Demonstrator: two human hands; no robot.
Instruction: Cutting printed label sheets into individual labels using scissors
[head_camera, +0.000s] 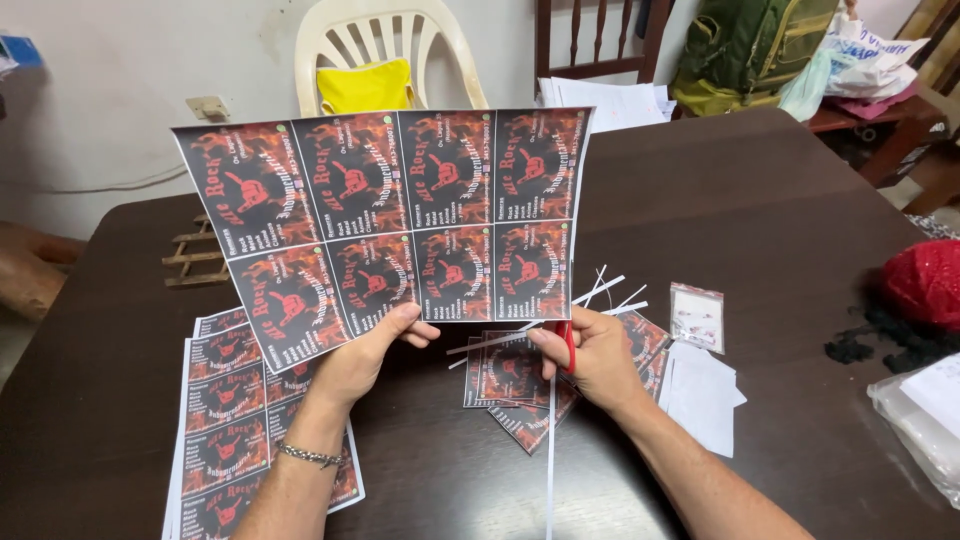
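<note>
The fingers of the left hand (365, 355) were curled shut on the bottom edge of a big printed sheet (390, 220), with the thumb on the front and the other fingers behind it. The sheet was held up in the air above the table (760, 210), tilted a little, and it showed two rows of dark red and black cards. The right hand (595, 355) was just under the sheet's lower right corner. Its fingers were bent closed around the red handles of a pair of scissors (568, 345), and I could not see the blades well. A long thin white strip (550, 450) hung down from near that hand. More thin white strips (600, 295) lay on the table just beside it. Under the right hand lay a small pile of cut cards (515, 385). More uncut printed sheets (225, 420) lay flat on the table under the left arm, which wore a metal bracelet (310, 456). To the right were some white paper pieces (700, 395) and a small clear packet (697, 316). Farther right sat a red sparkly thing (925, 283). Behind the table stood a white plastic chair (385, 45) with a yellow cushion (365, 87).
</note>
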